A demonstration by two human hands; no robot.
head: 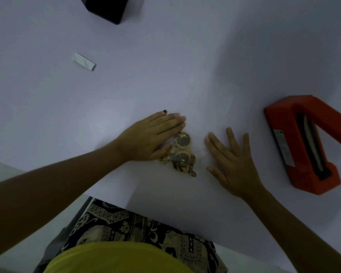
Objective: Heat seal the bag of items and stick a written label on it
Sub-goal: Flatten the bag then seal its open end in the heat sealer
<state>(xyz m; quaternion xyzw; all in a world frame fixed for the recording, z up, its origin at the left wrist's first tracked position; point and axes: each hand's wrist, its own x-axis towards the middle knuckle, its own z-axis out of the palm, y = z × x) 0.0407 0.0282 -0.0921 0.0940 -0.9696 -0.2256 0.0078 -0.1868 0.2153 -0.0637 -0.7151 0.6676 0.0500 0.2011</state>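
A clear plastic bag of snack items, round biscuits and brown pieces, lies on the white table near its front edge. My left hand lies flat with straight fingers over the bag's left part, pressing it down. My right hand rests flat on the table just right of the bag, fingers spread; whether it touches the clear plastic cannot be made out. An orange heat sealer stands at the right, its jaw raised. A small white label lies at the far left.
A black box stands at the table's far edge. The white table stretches between the label and the sealer. The table's front edge runs just below my hands, above my lap.
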